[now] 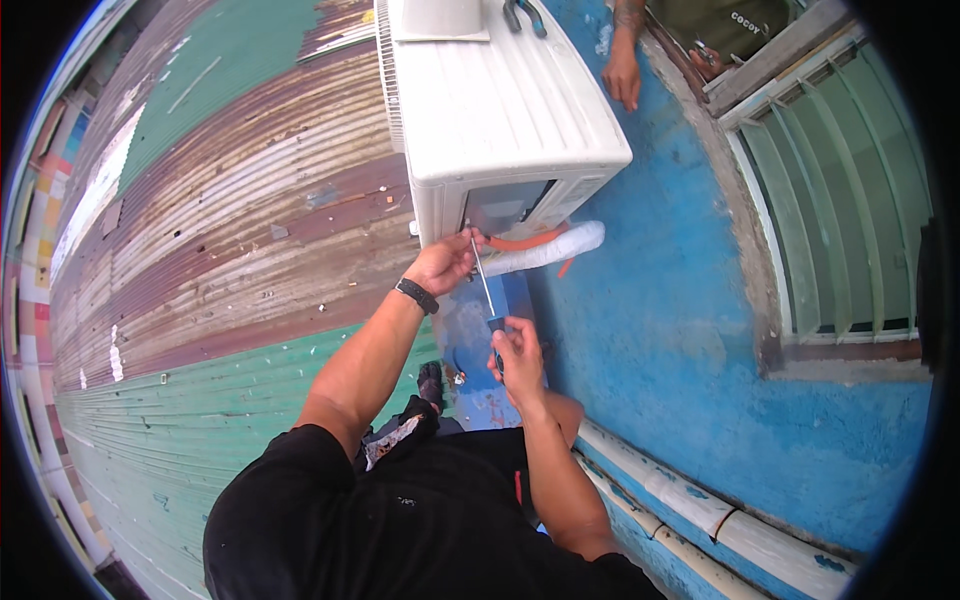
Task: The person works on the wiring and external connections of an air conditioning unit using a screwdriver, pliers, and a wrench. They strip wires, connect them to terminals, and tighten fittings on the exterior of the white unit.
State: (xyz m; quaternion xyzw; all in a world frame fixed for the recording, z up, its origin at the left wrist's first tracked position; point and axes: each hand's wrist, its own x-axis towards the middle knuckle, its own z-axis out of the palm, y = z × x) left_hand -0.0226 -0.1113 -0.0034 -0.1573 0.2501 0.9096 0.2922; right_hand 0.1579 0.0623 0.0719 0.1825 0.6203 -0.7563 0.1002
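Note:
My right hand grips the blue-and-black handle of a screwdriver, whose metal shaft runs up to the lower front of a white outdoor air-conditioner unit. My left hand is pinched at the shaft's upper end against the unit; what exactly its fingers hold is hidden. Beside the left hand, an orange conduit and a white wrapped pipe come out below an opening in the unit.
A co-worker's hand hangs by a window at top right, near pliers atop the unit. Corrugated roofing lies left; a blue wall and louvred window are right. White pipes run along the lower right.

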